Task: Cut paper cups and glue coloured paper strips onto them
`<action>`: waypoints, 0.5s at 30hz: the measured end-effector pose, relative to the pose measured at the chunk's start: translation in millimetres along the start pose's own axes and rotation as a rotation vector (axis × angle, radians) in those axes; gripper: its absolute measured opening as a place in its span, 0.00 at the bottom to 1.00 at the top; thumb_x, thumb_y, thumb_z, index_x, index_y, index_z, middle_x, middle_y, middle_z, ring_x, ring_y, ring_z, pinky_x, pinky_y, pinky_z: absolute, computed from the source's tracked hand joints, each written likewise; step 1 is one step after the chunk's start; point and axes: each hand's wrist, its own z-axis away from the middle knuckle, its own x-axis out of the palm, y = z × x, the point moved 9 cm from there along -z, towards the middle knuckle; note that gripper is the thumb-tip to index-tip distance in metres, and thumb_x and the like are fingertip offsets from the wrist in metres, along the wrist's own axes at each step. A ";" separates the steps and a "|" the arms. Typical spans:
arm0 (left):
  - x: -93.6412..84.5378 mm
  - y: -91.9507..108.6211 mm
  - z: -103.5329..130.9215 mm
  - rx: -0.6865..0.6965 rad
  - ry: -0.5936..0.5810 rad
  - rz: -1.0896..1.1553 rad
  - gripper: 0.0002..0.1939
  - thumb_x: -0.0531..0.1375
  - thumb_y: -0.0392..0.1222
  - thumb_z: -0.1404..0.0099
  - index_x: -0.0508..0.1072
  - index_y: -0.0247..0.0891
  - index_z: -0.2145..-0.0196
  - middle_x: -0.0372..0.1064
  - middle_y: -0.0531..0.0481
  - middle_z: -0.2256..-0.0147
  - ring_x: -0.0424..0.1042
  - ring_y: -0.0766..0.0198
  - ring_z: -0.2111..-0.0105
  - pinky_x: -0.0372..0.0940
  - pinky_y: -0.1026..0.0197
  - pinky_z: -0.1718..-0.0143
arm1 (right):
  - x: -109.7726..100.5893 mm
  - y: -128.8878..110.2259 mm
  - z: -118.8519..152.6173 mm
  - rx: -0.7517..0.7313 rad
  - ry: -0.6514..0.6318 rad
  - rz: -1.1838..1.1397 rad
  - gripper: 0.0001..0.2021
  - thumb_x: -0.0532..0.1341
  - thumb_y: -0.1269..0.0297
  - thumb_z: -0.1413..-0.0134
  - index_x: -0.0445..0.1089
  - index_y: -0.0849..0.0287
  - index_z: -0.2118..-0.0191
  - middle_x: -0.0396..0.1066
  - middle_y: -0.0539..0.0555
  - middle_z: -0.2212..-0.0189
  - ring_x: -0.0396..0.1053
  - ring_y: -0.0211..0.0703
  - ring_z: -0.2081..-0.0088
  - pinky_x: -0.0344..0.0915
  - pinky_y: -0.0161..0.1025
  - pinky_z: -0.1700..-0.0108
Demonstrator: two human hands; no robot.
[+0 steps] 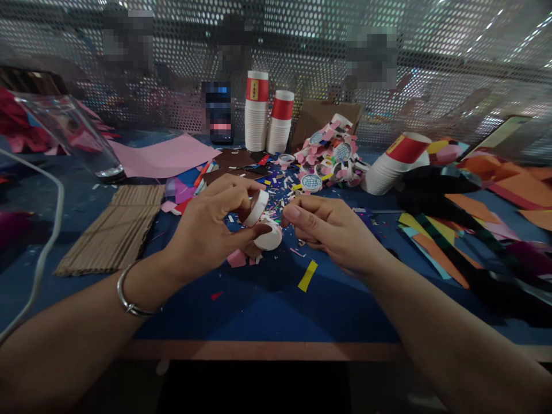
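Left hand [200, 224] has a white round piece [259, 207] pinched in its fingers, over the middle of the blue table [267, 322], with a white disc [269, 238] just on the near side. Right hand [330, 230] is bunched up to the right, thumb against finger, can't tell if anything's in there. Yellow strip [307, 276] lies nearer, paper cups [256, 126] stand stacked far back.

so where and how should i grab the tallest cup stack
Probably around the white middle of the tallest cup stack, reaching from the front: it stands upright and round, while the phone and shorter stack flank its sides.
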 end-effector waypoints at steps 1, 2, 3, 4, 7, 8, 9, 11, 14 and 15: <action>-0.2 0.0 -0.3 0.006 -0.001 0.002 0.21 0.74 0.40 0.38 0.63 0.40 0.73 0.78 0.44 0.54 0.78 0.55 0.52 0.72 0.54 0.53 | -0.4 0.5 0.1 0.003 0.000 0.005 0.26 0.68 0.38 0.41 0.68 0.58 0.71 0.51 0.41 0.80 0.44 0.30 0.79 0.41 0.34 0.79; -0.1 -0.1 -0.4 0.012 -0.004 0.004 0.21 0.74 0.40 0.38 0.63 0.40 0.73 0.78 0.44 0.54 0.78 0.55 0.51 0.72 0.54 0.53 | -0.4 0.9 0.2 0.005 -0.003 0.008 0.26 0.68 0.39 0.41 0.67 0.58 0.71 0.51 0.41 0.80 0.45 0.30 0.79 0.41 0.34 0.79; 0.0 0.0 -0.5 0.016 -0.007 0.005 0.20 0.74 0.39 0.38 0.63 0.40 0.73 0.78 0.44 0.54 0.78 0.55 0.51 0.72 0.54 0.52 | 0.1 1.6 0.4 0.009 -0.010 0.009 0.25 0.69 0.40 0.41 0.67 0.58 0.72 0.51 0.41 0.80 0.45 0.30 0.79 0.41 0.34 0.78; 0.2 0.0 -0.5 0.019 -0.009 0.005 0.20 0.73 0.38 0.38 0.63 0.40 0.73 0.78 0.44 0.54 0.78 0.55 0.51 0.72 0.55 0.53 | 0.8 2.3 0.5 0.015 -0.018 0.010 0.25 0.69 0.41 0.41 0.67 0.58 0.71 0.51 0.41 0.80 0.45 0.30 0.79 0.41 0.34 0.78; 1.6 -0.9 0.0 0.007 -0.021 0.009 0.19 0.73 0.37 0.38 0.63 0.40 0.73 0.77 0.45 0.54 0.78 0.56 0.51 0.72 0.58 0.57 | 3.0 5.1 0.8 0.041 -0.041 0.014 0.25 0.69 0.40 0.41 0.68 0.59 0.71 0.51 0.41 0.80 0.46 0.30 0.79 0.41 0.34 0.78; 2.3 -1.3 0.2 0.000 -0.026 0.015 0.19 0.73 0.37 0.38 0.63 0.40 0.73 0.77 0.45 0.54 0.78 0.56 0.52 0.72 0.58 0.59 | 3.4 5.9 0.9 0.048 -0.045 0.018 0.25 0.68 0.39 0.40 0.69 0.59 0.71 0.51 0.41 0.81 0.46 0.30 0.79 0.41 0.34 0.78; 3.0 -1.6 0.5 -0.008 -0.031 0.020 0.19 0.73 0.37 0.38 0.64 0.40 0.72 0.77 0.45 0.55 0.78 0.57 0.52 0.73 0.59 0.59 | 3.3 6.4 1.0 0.051 -0.045 0.023 0.26 0.68 0.38 0.40 0.69 0.59 0.70 0.51 0.41 0.81 0.46 0.30 0.80 0.41 0.34 0.79; 4.1 -2.2 0.8 -0.019 -0.036 0.031 0.19 0.73 0.37 0.39 0.64 0.40 0.72 0.76 0.46 0.55 0.78 0.56 0.52 0.73 0.58 0.59 | 3.1 6.9 1.2 0.053 -0.048 0.032 0.26 0.67 0.37 0.40 0.70 0.59 0.70 0.51 0.41 0.81 0.46 0.30 0.80 0.41 0.34 0.79; 3.7 -2.0 1.1 -0.015 -0.026 0.031 0.19 0.73 0.37 0.39 0.64 0.40 0.72 0.76 0.46 0.56 0.78 0.56 0.52 0.73 0.58 0.60 | 3.7 7.5 1.9 0.057 -0.060 0.030 0.26 0.67 0.38 0.39 0.70 0.59 0.70 0.51 0.41 0.82 0.46 0.29 0.80 0.41 0.34 0.79; 3.3 -1.2 1.1 -0.005 -0.021 0.028 0.19 0.73 0.37 0.39 0.64 0.40 0.72 0.76 0.46 0.57 0.78 0.56 0.52 0.73 0.58 0.60 | 4.2 7.9 2.1 0.062 -0.066 0.026 0.26 0.67 0.39 0.39 0.70 0.59 0.71 0.51 0.41 0.82 0.46 0.29 0.80 0.40 0.34 0.79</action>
